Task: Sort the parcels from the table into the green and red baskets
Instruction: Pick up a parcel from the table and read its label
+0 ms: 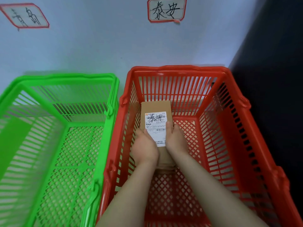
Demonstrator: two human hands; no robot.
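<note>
Left hand [145, 149] and right hand [176, 141], fingers [169, 126] curled round its sides, grip a brown cardboard parcel [155, 106] bearing a white label [156, 126] with handwritten black characters, inside the red basket [180, 70].

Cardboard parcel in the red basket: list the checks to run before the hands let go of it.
1. Cardboard parcel is inside the walls of the red basket: ok.
2. Handwriting on its label matches the wall sign above that basket: ok.
3. Left hand and right hand grip the parcel's two sides: ok.
4. Parcel rests on the basket floor: cannot tell.
5. Nothing lies beneath the parcel: cannot tell, the hands hide it.
</note>
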